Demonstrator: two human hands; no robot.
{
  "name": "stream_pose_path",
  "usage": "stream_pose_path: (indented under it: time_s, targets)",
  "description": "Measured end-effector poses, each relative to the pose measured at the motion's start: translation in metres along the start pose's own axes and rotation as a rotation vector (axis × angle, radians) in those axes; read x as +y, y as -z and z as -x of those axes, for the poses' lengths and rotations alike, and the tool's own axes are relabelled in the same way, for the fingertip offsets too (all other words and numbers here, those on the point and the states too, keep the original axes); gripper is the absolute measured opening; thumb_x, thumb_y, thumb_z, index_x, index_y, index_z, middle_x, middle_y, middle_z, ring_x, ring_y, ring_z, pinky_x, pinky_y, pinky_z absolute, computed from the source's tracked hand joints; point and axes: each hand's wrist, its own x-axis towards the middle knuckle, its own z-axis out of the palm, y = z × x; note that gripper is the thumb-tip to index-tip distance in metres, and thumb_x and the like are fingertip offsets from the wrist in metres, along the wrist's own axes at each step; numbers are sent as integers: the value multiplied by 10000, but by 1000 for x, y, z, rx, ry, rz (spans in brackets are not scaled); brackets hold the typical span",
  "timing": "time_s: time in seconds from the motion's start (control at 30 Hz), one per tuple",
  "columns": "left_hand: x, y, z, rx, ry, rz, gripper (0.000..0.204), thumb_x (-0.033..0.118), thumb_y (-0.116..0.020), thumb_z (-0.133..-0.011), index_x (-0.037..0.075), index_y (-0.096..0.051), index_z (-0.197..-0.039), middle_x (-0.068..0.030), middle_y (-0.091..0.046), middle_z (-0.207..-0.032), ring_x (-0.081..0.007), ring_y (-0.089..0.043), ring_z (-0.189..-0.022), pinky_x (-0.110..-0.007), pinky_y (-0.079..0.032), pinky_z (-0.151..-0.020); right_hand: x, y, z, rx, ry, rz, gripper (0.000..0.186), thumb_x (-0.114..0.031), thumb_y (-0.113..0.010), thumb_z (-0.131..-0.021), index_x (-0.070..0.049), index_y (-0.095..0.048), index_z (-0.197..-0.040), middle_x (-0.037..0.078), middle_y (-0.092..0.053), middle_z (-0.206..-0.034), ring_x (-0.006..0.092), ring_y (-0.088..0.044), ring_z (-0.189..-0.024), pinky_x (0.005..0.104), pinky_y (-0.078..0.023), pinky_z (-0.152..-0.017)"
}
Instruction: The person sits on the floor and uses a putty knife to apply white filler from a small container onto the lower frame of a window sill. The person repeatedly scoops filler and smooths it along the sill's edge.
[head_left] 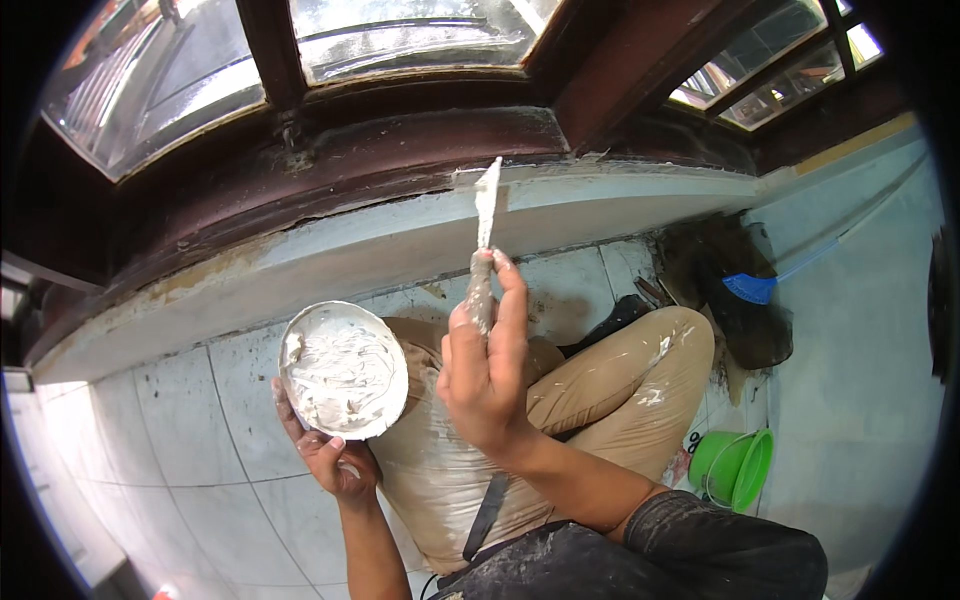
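My left hand (340, 462) supports a round bowl (397, 412) from below and at its side, fingers round its rim. White putty (345, 370) lies spread and streaked inside the bowl. In my right hand (487, 375), raised over my lap, is a putty knife (480, 290), gripped by its smeared grey handle. Its narrow blade points up and away from me and carries white putty. The blade tip appears in front of the ledge (400, 200) under the dark wooden window frame (420, 140); whether it touches cannot be made out. Putty marks show on my left palm.
I sit cross-legged on a tiled floor (190, 420), my trousers (590, 370) spotted with white. To the right stand a green bucket (735, 468) and a blue broom (750, 288) against the wall, beside a dark cloth or bag (745, 330). Window panes (415, 40) rise ahead.
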Motion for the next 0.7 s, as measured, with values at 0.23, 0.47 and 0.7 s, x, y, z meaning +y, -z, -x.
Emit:
stream_pose_path:
  time_s: [0.23,0.47,0.7]
  targets:
    - [-4,7,-3,-16,9,28,1158,96,-630,-698,-6,-262,-1791,-138,-333,-1848,-361,-403,-1671,-529,-370,-1379,3,-23,-12,-1,-2,16,635,-76,-498,-1168,119,-208,-1698,311,-568,-1446,282,-658,-1120,427,-545,-1008]
    - [-3,2,-5,-3,12,44,1167,122,-635,-699,8,-255,-1796,-147,-349,-1837,-362,-407,-1668,-525,-364,-1381,4,-35,6,-168,189,30,665,-59,-528,-1135,146,-243,-1700,419,-451,-1674,508,-496,-1574,506,-403,-1287]
    - [-4,-2,-3,-25,17,24,1164,102,-636,-707,23,-250,-1802,-157,-369,-1824,-384,-415,-1660,-533,-392,-1366,-13,35,2,-149,-72,-107,635,-99,-521,-1153,-68,-319,-1754,40,-598,-1083,32,-476,-674,231,-441,-515]
